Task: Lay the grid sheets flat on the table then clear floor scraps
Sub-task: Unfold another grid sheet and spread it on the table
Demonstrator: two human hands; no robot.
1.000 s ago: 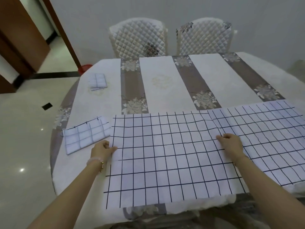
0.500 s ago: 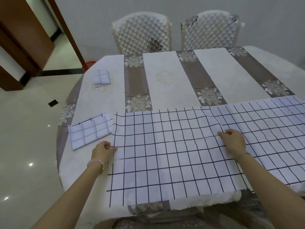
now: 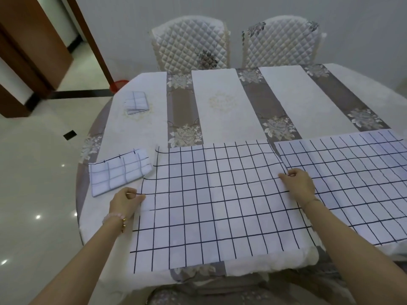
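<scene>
A white grid sheet (image 3: pixel 211 201) with black lines lies spread on the near part of the table (image 3: pixel 222 106). My left hand (image 3: pixel 124 202) pinches its left edge. My right hand (image 3: pixel 300 183) pinches its right edge, where it meets a second spread grid sheet (image 3: pixel 356 179) at the right. A folded grid sheet (image 3: pixel 119 170) lies just left of the spread one. A smaller folded stack (image 3: pixel 136 103) of grid sheets sits at the table's far left.
Two quilted chairs (image 3: pixel 191 45) (image 3: pixel 279 42) stand behind the table. A red bin (image 3: pixel 117 85) sits on the glossy floor at the far left, near a brown door frame (image 3: pixel 92 40). A small dark floor outlet (image 3: pixel 70 135) shows left of the table.
Both hands have stayed on the sheet's side edges. The sheet's upper left edge has drawn in a little. The camera has tilted down slightly.
</scene>
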